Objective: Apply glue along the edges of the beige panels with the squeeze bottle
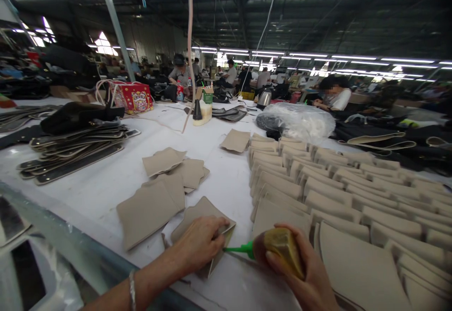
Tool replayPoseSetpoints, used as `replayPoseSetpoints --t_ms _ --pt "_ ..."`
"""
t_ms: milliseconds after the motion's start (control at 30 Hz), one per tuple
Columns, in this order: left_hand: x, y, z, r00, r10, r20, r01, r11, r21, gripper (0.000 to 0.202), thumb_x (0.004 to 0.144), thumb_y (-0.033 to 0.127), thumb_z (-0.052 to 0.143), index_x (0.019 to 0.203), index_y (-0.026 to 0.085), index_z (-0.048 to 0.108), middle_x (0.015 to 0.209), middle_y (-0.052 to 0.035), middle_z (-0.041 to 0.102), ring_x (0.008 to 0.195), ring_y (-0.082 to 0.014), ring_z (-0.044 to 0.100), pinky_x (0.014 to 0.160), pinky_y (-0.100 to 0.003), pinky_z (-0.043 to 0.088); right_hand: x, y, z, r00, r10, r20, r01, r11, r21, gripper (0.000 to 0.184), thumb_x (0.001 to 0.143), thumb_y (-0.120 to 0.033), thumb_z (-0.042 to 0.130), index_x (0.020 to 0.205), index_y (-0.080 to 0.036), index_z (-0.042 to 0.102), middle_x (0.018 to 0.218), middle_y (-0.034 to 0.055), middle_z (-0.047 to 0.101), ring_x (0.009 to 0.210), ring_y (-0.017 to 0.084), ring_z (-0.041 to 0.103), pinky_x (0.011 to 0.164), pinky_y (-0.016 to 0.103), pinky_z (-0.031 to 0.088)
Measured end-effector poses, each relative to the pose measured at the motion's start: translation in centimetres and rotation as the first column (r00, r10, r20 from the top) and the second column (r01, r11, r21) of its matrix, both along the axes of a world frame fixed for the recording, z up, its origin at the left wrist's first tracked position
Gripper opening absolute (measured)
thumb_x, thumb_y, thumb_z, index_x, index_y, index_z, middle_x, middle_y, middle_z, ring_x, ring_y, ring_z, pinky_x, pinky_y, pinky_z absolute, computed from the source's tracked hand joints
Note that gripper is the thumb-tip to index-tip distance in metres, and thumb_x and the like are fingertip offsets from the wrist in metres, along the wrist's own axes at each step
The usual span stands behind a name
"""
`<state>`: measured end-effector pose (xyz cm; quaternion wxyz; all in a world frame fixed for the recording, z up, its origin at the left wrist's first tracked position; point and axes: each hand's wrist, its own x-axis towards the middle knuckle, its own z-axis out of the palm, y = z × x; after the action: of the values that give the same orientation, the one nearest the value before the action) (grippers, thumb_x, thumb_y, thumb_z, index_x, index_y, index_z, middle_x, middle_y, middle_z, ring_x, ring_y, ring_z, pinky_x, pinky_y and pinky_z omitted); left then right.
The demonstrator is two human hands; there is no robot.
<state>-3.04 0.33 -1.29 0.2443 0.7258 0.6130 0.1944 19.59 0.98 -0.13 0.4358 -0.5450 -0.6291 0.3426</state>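
My left hand [203, 244] lies with curled fingers on a beige cut piece [197, 214] near the table's front edge, pressing it down. My right hand [300, 273] is wrapped round a yellowish squeeze bottle [284, 249]. Its green nozzle [238, 249] points left at the edge of that piece, right by my left fingers. More beige pieces [155, 198] lie loose to the left, and several rows of overlapped beige pieces [335, 193] cover the right side of the white table [106, 184].
Dark straps [70, 151] are stacked at the left, with a red patterned bag [132, 96] behind them. A clear plastic bag [300, 120] and a small bottle [201, 110] sit further back. A hose [189, 52] hangs from above. Other people work at far tables.
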Motion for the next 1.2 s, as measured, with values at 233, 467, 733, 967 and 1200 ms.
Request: replayPoseSetpoints --t_ms 233,467,733,967,1200 --pt "0.0 -0.2 0.1 1.000 -0.009 0.021 0.009 1.000 0.007 0.041 0.079 0.015 0.043 0.113 0.026 0.063 0.094 -0.0003 0.071 0.087 -0.0173 0.063 0.080 -0.025 0.044 -0.2 -0.1 0.3 1.000 -0.013 -0.002 0.013 1.000 -0.022 0.050 0.069 -0.053 0.067 0.108 -0.024 0.054 0.091 -0.0001 0.063 0.081 0.023 0.059 0.074 0.030 0.043" --pt "-0.1 -0.4 0.1 1.000 -0.011 0.020 0.011 1.000 0.008 0.040 0.083 0.017 0.041 0.117 0.026 0.061 0.104 -0.0010 0.070 0.096 -0.0180 0.063 0.087 -0.027 0.044 -0.2 -1.0 0.3 0.999 0.032 -0.040 -0.036 0.996 -0.086 0.050 0.070 -0.054 0.065 0.109 -0.025 0.051 0.092 -0.0008 0.062 0.083 0.022 0.059 0.076 0.028 0.043" --pt "-0.2 -0.4 -0.3 1.000 -0.007 0.004 0.007 1.000 0.014 0.041 0.083 0.017 0.040 0.119 0.026 0.059 0.105 -0.0011 0.069 0.097 -0.0187 0.063 0.088 -0.029 0.045 -0.4 -1.9 -0.2 0.987 0.111 -0.116 -0.130 0.977 -0.169 0.050 0.071 -0.054 0.063 0.109 -0.025 0.048 0.086 -0.0021 0.062 0.080 0.021 0.060 0.072 0.026 0.044" --pt "-0.1 -0.9 -0.2 1.000 0.004 0.026 -0.004 1.000 0.014 0.040 0.087 0.022 0.038 0.123 0.024 0.057 0.110 -0.0030 0.067 0.099 -0.0186 0.061 0.089 -0.028 0.044 -0.6 -2.7 -0.4 0.988 0.109 -0.113 -0.127 0.978 -0.168 0.049 0.072 -0.055 0.062 0.108 -0.024 0.049 0.086 -0.0014 0.063 0.078 0.021 0.060 0.072 0.027 0.044" --pt "0.0 -1.1 0.0 1.000 0.025 0.019 -0.025 1.000 0.000 0.041 0.087 0.020 0.039 0.124 0.023 0.055 0.114 -0.0031 0.064 0.102 -0.0182 0.058 0.092 -0.028 0.042 -0.5 -3.2 -1.1 0.998 0.008 -0.064 -0.016 0.994 -0.112 0.048 0.072 -0.053 0.065 0.107 -0.024 0.052 0.091 -0.0004 0.063 0.081 0.022 0.061 0.075 0.028 0.044"
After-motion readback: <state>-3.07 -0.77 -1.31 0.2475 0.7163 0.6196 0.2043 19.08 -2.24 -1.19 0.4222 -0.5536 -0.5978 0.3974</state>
